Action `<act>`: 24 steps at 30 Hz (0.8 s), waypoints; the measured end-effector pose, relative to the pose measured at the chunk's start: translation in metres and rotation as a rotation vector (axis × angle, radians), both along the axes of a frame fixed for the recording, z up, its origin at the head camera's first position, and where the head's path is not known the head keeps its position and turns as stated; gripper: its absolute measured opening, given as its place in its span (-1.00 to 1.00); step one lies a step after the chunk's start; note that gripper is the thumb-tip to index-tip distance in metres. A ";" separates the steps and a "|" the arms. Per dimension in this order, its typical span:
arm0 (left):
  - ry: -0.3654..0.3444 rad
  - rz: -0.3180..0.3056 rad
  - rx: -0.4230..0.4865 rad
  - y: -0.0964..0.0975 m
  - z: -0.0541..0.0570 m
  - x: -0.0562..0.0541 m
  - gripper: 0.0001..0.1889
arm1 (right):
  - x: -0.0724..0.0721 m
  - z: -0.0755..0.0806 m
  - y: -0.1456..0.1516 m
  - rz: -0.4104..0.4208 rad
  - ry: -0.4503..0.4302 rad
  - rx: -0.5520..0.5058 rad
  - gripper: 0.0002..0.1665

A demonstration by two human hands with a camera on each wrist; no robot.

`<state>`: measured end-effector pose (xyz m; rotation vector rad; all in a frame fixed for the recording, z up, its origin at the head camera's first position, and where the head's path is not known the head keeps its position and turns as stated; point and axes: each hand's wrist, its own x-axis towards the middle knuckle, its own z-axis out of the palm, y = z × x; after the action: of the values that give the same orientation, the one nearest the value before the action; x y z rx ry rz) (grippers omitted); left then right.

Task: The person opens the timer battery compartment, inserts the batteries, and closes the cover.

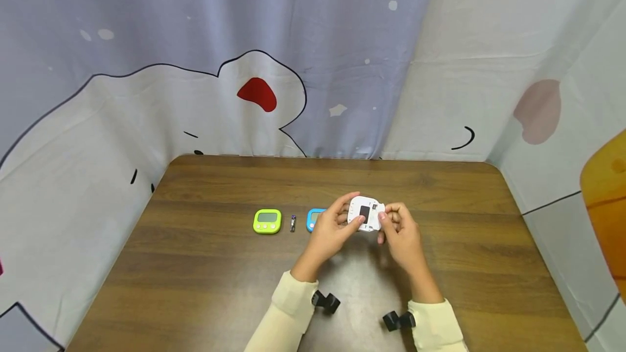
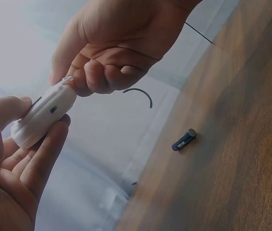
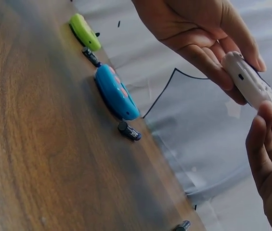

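No lettering can be read; the small dark cylindrical battery (image 2: 184, 139) bears pale print (too blurred to decipher).

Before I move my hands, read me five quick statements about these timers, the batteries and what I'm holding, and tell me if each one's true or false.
1. The left hand and the right hand both hold the white device. True.
2. The head view shows a battery between the green timer and the blue timer. True.
3. The green timer lies face down. False: it lies face up.
4. In the head view, the blue timer is fully visible. False: the left hand hides part of it.
5. The right wrist view shows a second battery near the end of the blue timer farther from the green timer. True.
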<state>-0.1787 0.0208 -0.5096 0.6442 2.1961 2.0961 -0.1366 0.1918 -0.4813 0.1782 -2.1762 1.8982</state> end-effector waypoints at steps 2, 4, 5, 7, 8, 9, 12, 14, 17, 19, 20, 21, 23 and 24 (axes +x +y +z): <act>0.007 0.000 0.006 -0.001 0.000 0.000 -0.46 | 0.000 -0.001 0.001 0.011 -0.007 -0.031 -0.91; 0.011 -0.002 0.009 -0.001 0.000 0.000 -0.46 | -0.001 -0.002 0.001 0.010 0.004 -0.057 -0.91; 0.013 -0.002 0.008 -0.001 0.000 0.000 -0.46 | -0.002 -0.004 0.002 0.008 0.010 -0.067 -0.91; 0.015 -0.002 0.005 -0.002 0.000 -0.001 -0.46 | -0.005 -0.008 0.004 -0.002 0.031 -0.083 -0.91; 0.015 -0.001 0.001 -0.002 0.000 -0.001 -0.46 | -0.006 -0.011 0.005 -0.008 0.036 -0.091 -0.91; 0.014 0.001 -0.001 -0.002 0.000 -0.001 -0.45 | -0.007 -0.014 0.006 -0.014 0.039 -0.096 -0.91; 0.007 0.012 -0.014 -0.003 0.000 -0.001 -0.45 | -0.011 -0.023 0.009 -0.015 0.034 -0.121 -0.90; -0.001 0.016 -0.017 -0.003 0.001 -0.001 -0.44 | -0.012 -0.026 0.011 -0.010 0.017 -0.145 -0.88; -0.004 0.009 -0.014 -0.005 0.010 0.003 -0.45 | -0.012 -0.027 0.012 0.020 -0.006 -0.194 -0.84; -0.005 0.005 -0.008 -0.007 0.018 0.004 -0.45 | -0.012 -0.027 0.013 0.047 -0.043 -0.258 -0.83; -0.005 0.010 -0.007 -0.009 0.022 0.005 -0.46 | -0.012 -0.027 0.014 0.060 -0.060 -0.286 -0.84; -0.004 0.016 -0.005 -0.010 0.026 0.006 -0.46 | -0.012 -0.028 0.015 0.073 -0.078 -0.308 -0.86; -0.002 0.037 0.000 -0.013 0.031 0.007 -0.47 | -0.013 -0.030 0.018 0.092 -0.112 -0.335 -0.89; -0.001 0.047 0.001 -0.014 0.033 0.006 -0.48 | -0.013 -0.032 0.019 0.098 -0.130 -0.330 -0.90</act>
<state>-0.1723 0.0067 -0.4769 0.5974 2.2320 2.1189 -0.1499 0.2110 -0.5131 0.1038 -1.9220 2.3505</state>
